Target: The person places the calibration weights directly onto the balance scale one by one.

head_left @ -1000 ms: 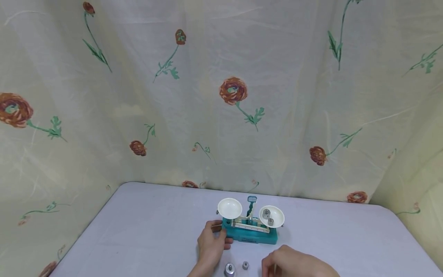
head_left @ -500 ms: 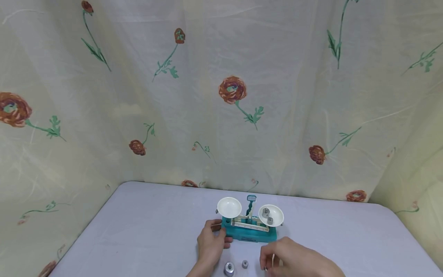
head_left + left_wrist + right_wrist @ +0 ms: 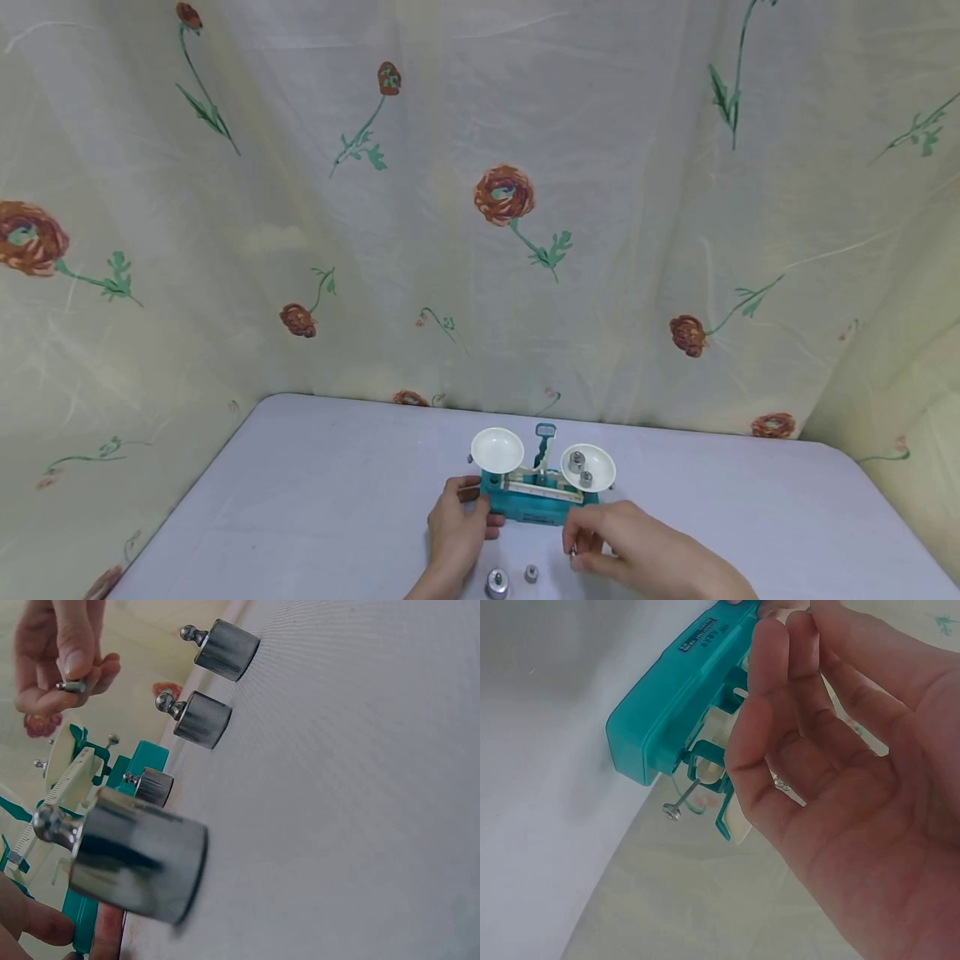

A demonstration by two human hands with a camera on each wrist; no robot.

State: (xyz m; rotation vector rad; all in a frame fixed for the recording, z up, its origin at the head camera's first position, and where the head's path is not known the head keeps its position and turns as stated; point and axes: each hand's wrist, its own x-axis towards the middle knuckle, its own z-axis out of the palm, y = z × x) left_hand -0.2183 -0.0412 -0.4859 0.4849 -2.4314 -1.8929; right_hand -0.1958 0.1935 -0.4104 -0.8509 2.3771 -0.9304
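A balance scale (image 3: 534, 505) with a teal base and two white pans stands on the table. My left hand (image 3: 456, 531) grips the left end of its base, fingers on both sides. Just in front of the base's right end is my right hand (image 3: 626, 542), raised off the table. Its thumb and fingertips pinch a small metal weight (image 3: 73, 687), seen best in the left wrist view. Two knobbed metal weights sit in the right pan (image 3: 600, 457), a larger weight (image 3: 577, 461) and a smaller weight (image 3: 587, 479). The left pan (image 3: 497, 450) is a little higher.
On the table near my left wrist stand a large weight (image 3: 497, 583) and a small weight (image 3: 532, 573). The left wrist view shows further weights (image 3: 227, 650) in a row. A flowered curtain (image 3: 600, 250) hangs behind and beside the table (image 3: 330, 500).
My right hand has risen and moved forward from the table's near side to the front of the scale, carrying the small weight. My left hand has stayed at the base.
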